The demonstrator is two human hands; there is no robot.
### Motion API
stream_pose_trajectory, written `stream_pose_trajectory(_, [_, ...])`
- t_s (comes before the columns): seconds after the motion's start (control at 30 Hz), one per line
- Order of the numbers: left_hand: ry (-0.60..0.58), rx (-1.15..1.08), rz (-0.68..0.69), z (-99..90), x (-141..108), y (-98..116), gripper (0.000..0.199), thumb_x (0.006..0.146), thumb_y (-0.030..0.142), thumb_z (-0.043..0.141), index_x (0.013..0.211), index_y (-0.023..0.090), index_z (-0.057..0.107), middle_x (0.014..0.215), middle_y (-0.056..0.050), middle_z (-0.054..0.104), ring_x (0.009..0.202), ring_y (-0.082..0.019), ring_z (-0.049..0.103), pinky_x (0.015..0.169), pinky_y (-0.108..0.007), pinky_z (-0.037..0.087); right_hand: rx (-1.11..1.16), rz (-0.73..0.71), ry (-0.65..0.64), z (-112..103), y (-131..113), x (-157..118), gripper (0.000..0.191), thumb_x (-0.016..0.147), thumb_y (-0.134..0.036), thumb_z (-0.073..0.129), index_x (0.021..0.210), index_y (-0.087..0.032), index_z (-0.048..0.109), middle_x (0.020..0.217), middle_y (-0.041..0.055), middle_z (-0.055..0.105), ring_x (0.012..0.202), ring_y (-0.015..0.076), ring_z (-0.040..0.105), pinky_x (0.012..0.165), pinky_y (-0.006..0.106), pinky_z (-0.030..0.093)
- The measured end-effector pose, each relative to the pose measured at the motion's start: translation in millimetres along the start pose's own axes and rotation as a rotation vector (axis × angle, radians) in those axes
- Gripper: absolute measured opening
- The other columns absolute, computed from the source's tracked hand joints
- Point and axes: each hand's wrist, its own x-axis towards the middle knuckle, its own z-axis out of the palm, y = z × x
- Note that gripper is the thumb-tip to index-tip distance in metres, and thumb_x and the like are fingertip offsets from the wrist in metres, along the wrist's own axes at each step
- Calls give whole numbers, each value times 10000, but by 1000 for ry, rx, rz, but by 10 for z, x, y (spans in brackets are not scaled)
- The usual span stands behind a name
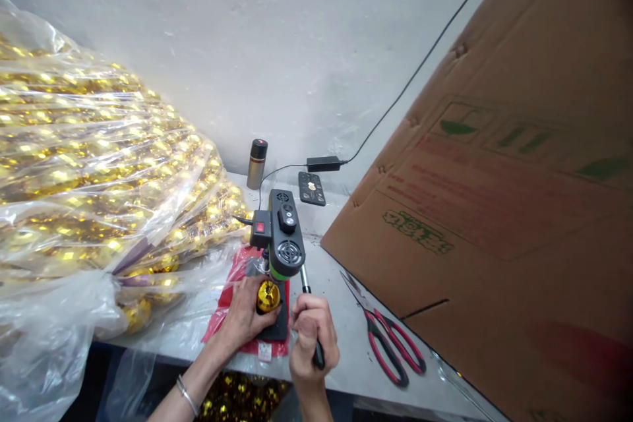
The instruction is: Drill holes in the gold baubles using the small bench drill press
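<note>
Closest to us, a bracelet [186, 395] rings our left wrist. Our left hand [244, 313] is partly open, its thumb and fingers curved round a gold ball [268, 295], which sits just below the near end of a black machine [285, 231]. Our right hand [314, 333] is curled into a tight fist round the black handle [319, 357] of a metal rod [304, 275] at the machine's right side.

Under the machine we see its dark base [281, 331] on red plastic [217, 320], with a small white label [264, 351] at the near edge. A little box with a red switch [260, 227] adjoins the machine's left side. Behind the machine, slightly right, a phone [311, 188] lies flat, and past it a power adapter [323, 163] trails a cord [405, 82]. Behind the machine on its left, a capped can [256, 171] stands upright.

Left of the machine, a large clear bag [106, 198] bulges with gold balls. Right of the machine, scissors [390, 349] lie on the table [341, 356], beside a big cardboard box [445, 211]. Below the table's edge, in front of the machine, we see more gold balls [242, 399]
</note>
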Motion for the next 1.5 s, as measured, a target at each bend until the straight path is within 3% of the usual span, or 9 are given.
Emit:
stream_pose_trajectory(0.43, [-42, -38, -20, -2, -3, 11, 438, 774, 255, 795, 1192, 227, 666, 1091, -78, 744, 1031, -316, 677, 954, -484, 511, 108, 132, 84, 68, 92, -210, 315, 1104, -253, 439, 797, -227, 509, 793, -9, 552, 640, 116, 552, 559, 250, 454])
stream_pose_trajectory(0.9, [-44, -7, 21, 10, 1, -30, 477, 780, 263, 812, 1228, 207, 660, 1124, -79, 737, 1054, -313, 674, 955, -474, 504, 123, 137, 88, 93, 96, -238, 276, 1100, -263, 429, 835, -237, 500, 812, -21, 536, 655, 122, 541, 575, 272, 470])
stream_pose_trajectory(1.33, [-23, -26, 23, 45, -8, -64, 503, 761, 312, 842, 1222, 211, 665, 1131, -90, 746, 1058, -324, 682, 962, -476, 504, 91, 106, 125, 114, 129, -232, 306, 1106, -291, 420, 820, -239, 517, 785, -27, 537, 674, 144, 565, 725, 372, 501])
stream_pose_trajectory(1.5, [-40, -45, 20, 24, -5, -60, 532, 762, 311, 835, 1257, 223, 661, 1154, -96, 747, 1071, -334, 685, 959, -487, 511, 98, 98, 137, 120, 172, -265, 297, 1089, -257, 423, 807, -236, 514, 779, -26, 548, 665, 151, 581, 707, 366, 500])
